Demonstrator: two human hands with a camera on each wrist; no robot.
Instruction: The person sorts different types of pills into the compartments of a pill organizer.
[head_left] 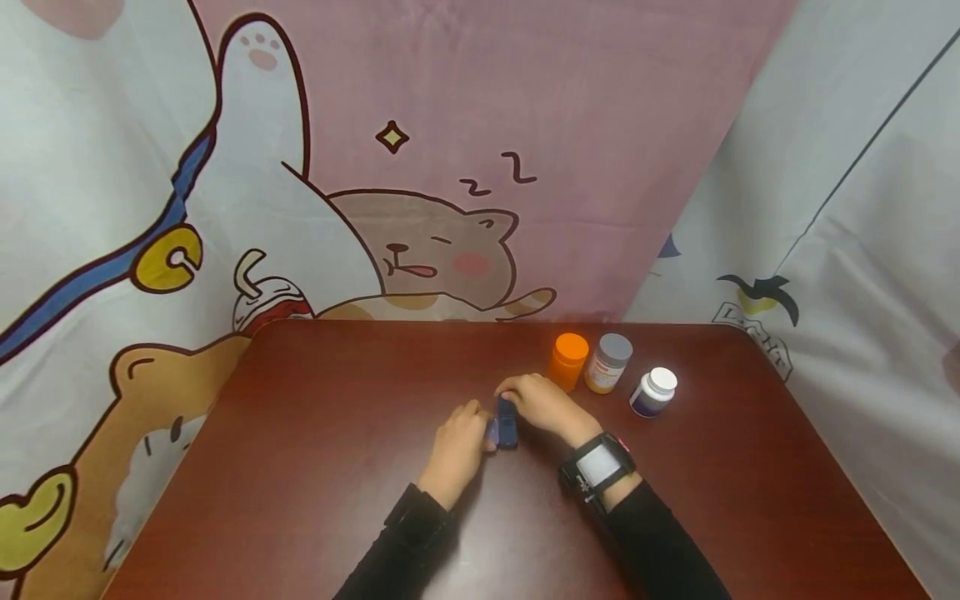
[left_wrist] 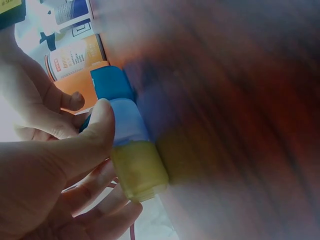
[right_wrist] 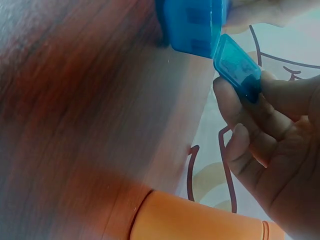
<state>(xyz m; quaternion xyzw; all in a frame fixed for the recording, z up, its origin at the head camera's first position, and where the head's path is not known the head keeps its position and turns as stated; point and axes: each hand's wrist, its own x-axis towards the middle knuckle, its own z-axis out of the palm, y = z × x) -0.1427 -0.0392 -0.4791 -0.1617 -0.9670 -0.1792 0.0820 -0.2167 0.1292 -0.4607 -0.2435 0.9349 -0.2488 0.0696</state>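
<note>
A glossy reddish-brown table (head_left: 300, 400) stands before a pink-and-white cloth (head_left: 600, 108) printed with cartoon animals (head_left: 442, 237).

On my feed I see a wood-grained reddish-brown worktop (head_left: 315, 517), a case (left_wrist: 131, 125) of blue, pale-blue and yellow sections, an orange bottle (head_left: 567, 365), a grey-lidded amber bottle (head_left: 607, 365), a white-capped navy-and-white bottle (head_left: 654, 392), black sleeves (head_left: 408, 533) and a pink-and-white cartoon-animal backdrop (head_left: 600, 125).
</note>
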